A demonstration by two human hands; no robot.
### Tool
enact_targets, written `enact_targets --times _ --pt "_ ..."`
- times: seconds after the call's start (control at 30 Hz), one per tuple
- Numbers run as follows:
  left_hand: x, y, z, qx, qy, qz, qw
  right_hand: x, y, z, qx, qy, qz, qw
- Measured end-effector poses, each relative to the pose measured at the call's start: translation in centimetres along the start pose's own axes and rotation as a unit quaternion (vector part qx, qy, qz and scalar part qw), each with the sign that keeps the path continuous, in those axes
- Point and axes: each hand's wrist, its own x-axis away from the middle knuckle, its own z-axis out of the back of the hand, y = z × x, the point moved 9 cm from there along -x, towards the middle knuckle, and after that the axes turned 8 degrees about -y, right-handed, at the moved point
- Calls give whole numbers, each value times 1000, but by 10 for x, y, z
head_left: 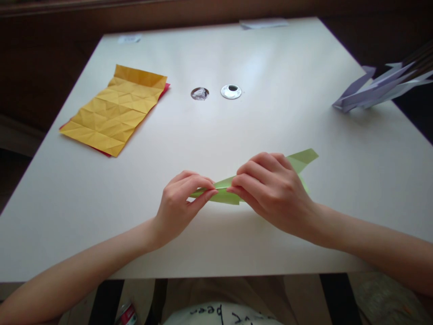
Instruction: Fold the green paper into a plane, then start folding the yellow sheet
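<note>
Left hand [184, 198] pinches the narrow left end of the green paper [228, 197] between thumb and fingers, right hand [274, 189] grips its middle, paper held at the near part of the desk [189, 140], hands close together. Looks like fold work along the seam: best to line up the edges first, keep fingertips right on the crease, and press lightly and evenly so it doesn't skew or tear. Light green, folded long and slim, tapering left, flap angling out beyond the right hand; middle folds hidden, can't tell.
</note>
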Motion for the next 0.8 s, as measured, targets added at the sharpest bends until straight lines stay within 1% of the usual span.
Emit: enact_targets --times 0.3,0.43,0.63,0.8 --pt "3 -6 1 9 4 12 1000 -1 2 1 -16 1 -4 1000" --pt "4 -9 -1 19 4 23 1000 -1 4 -2 -15 -12 -8 1000" --pt "4 -15 -6 25 -14 56 998 -4 8 -12 -17 -51 -15 998" --pt "4 -24 -19 1 -75 85 994 -4 15 -34 -79 -125 -27 989"
